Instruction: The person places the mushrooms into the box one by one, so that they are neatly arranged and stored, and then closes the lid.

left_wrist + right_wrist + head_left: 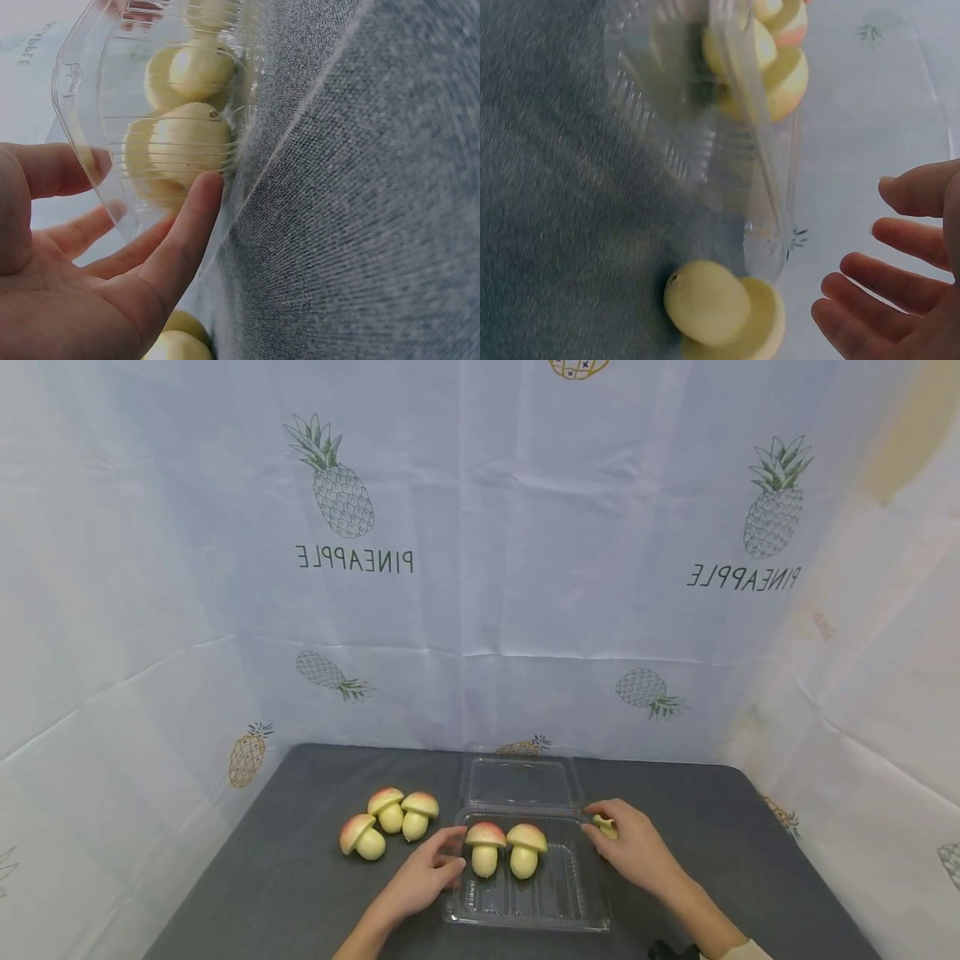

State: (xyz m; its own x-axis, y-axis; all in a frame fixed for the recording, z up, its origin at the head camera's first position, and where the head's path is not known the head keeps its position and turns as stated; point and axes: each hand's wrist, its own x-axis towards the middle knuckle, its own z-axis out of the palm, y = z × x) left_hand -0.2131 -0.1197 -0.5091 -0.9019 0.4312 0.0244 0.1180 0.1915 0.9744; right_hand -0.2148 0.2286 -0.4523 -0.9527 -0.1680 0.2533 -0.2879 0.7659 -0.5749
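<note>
A clear plastic clamshell container (581, 885) lies with its lid (521, 781) folded back. Two toy mushrooms, a left one (484, 852) and a right one (525, 850), lie side by side inside, red-tinged caps toward the back. At the container's left edge is my left hand (420, 878); in the left wrist view its fingers (184, 247) stretch along the outside of the clear wall. My right hand (637, 850) is beside the right edge, fingers spread and relaxed. Another mushroom (709, 304), mostly hidden by that hand in the head view, lies outside the container, apart from the fingers.
Three more mushrooms, a front one (363, 838), a back one (386, 810) and a right one (418, 816), lie left of the container. The dark table (270, 868) is backed by a pineapple-print curtain (525, 568). A black object (672, 951) shows by the right wrist.
</note>
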